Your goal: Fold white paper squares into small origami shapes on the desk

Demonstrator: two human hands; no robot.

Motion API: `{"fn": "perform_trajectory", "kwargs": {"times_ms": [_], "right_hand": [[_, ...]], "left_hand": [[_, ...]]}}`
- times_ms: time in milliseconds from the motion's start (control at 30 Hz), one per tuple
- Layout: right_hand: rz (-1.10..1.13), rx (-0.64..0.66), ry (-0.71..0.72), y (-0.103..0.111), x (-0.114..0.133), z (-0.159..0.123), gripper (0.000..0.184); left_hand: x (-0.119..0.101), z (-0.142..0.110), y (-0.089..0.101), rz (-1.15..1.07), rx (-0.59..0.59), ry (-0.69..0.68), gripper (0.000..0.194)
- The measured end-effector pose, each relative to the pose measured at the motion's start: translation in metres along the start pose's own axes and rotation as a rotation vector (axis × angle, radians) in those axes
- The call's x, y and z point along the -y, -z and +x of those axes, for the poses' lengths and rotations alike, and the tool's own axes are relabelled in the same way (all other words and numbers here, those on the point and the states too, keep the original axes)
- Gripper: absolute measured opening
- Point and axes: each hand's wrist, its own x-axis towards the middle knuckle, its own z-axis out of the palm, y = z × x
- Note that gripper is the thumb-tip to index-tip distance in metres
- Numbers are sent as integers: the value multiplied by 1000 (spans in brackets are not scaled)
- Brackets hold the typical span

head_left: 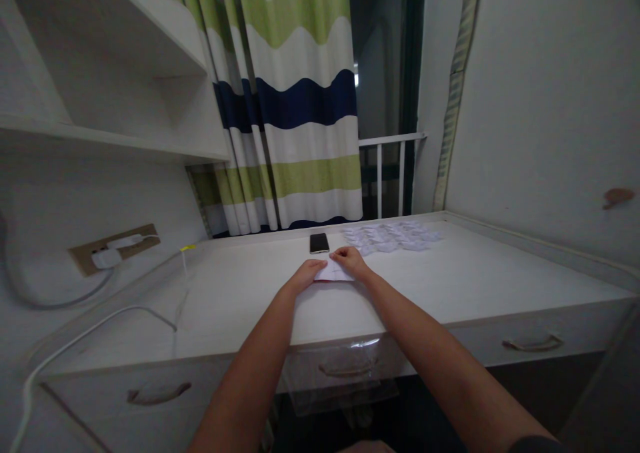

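A folded sheet of white paper (333,272) lies on the white desk (450,273), close to its middle. My left hand (306,275) holds the sheet's left end, and my right hand (351,262) grips its upper right edge with the fingertips. Just beyond my hands, a black smartphone (319,243) lies flat. Further back and to the right, several small white paper pieces (390,237) are spread in a loose group, close to the curtain.
A striped curtain (300,106) hangs behind the desk, with a white railing (390,170) to its right. A wall socket strip (115,250) holds a plugged-in charger and white cable. Drawers with curved handles (533,343) line the desk front, under a shelf (100,133) at upper left.
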Motion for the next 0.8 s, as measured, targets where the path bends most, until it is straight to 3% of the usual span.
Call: {"fn": "perform_trajectory", "kwargs": {"times_ms": [167,400,600,800], "right_hand": [[12,24,-14,2,2,-1,27],[71,-84,-75,4,-1,0,23],[97,-82,-75,4,-1,0,24],[95,-82,-61,6,1,-1,27]], "left_hand": [[-3,-2,-4,-84,14,34,25],[-10,-7,-5,-146,6,68,17],[-12,-8,-5,-172,24,79,16],[-14,-7,-6,-174,-28,95,20]]}}
